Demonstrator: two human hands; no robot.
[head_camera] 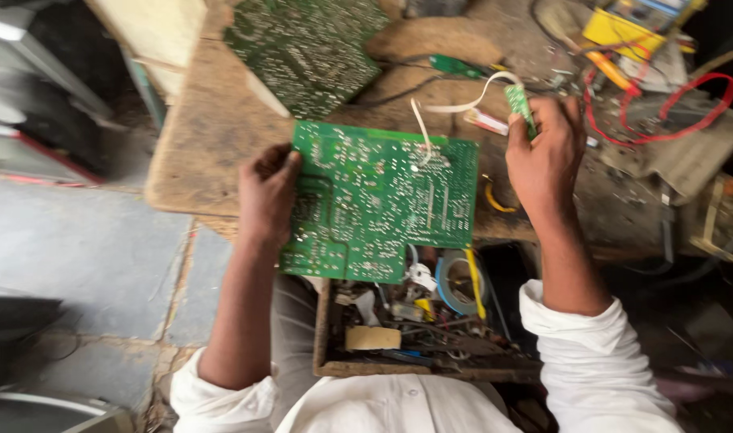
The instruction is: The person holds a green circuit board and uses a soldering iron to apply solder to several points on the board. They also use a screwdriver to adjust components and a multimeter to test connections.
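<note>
1. green fibreglass, solder side up: the large circuit board (382, 200) lies half on the worn wooden table (214, 136) and half out over the open drawer (415, 321) below the table's near edge.
2. the left hand (266, 196) has a closed grip on the board's left edge, thumb on top and fingers curled under, so the board is pinched and steadied there.
3. the right hand (547, 152) is closed around a small green board (520, 106), held upright just right of the large board's top corner; a flat white ribbon cable (463, 100) runs from it to the middle of the large board.
4. i judge the large board light, stiff and flat, with prickly solder points on top; the bare edges are the safest hold, and it would likely crack if bent hard.
5. the ribbon looks thin and easy to tear, so the two boards cannot move far apart.
6. a second green board (310, 48) lies on the table beyond, near the first.
7. right of the hand the table is crowded: red wire loops (671, 112), a yellow meter (623, 32), loose bits.
8. the drawer is full of tape rolls and tools, so the board's overhanging part has clutter just under it.
9. the freest room looks to be leftward, past the table edge over the grey floor (86, 256).
</note>
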